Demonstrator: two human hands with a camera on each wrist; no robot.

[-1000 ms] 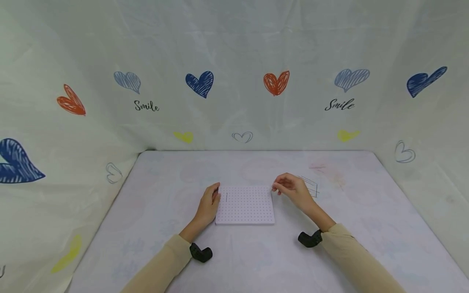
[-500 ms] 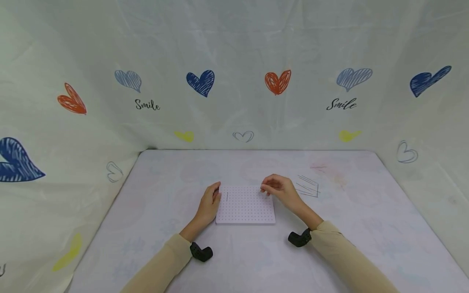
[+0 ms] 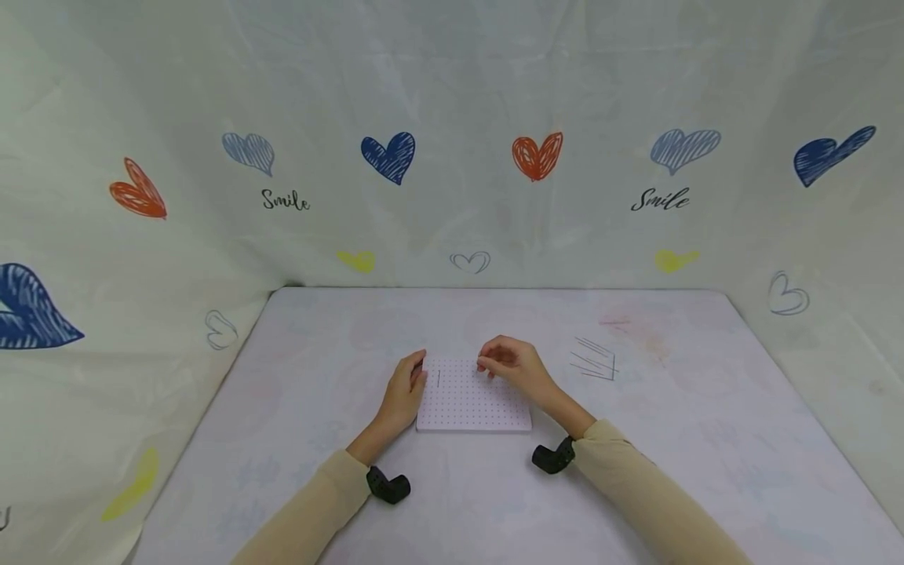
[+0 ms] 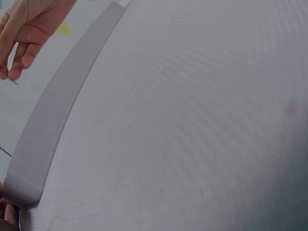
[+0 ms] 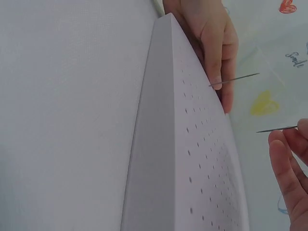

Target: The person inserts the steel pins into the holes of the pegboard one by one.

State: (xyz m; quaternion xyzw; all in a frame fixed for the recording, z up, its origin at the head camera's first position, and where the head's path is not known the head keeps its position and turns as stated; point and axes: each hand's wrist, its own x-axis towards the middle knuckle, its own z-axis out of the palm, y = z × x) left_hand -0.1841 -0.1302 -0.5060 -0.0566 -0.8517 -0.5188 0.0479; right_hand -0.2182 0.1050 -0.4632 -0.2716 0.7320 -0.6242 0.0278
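A white board with rows of small holes (image 3: 473,404) lies flat in front of me. My left hand (image 3: 403,396) holds its left edge, thumb toward me; some of those fingers are hidden. Close to that hand, one thin dark needle (image 5: 236,79) stands upright in the board's left part. My right hand (image 3: 514,365) is over the board's back middle. Its thumb and fingertips pinch another thin needle (image 5: 276,129), whose pointed end sticks out clear of the board in the right wrist view.
Several more thin needles (image 3: 596,361) lie loose on the pale table (image 3: 678,439) to the right of the board. A white curtain (image 3: 452,94) printed with hearts hangs behind the table and along its sides.
My right hand has moved left from the board's back right corner to over its back middle, pinching the needle. My left hand and the board have stayed put.
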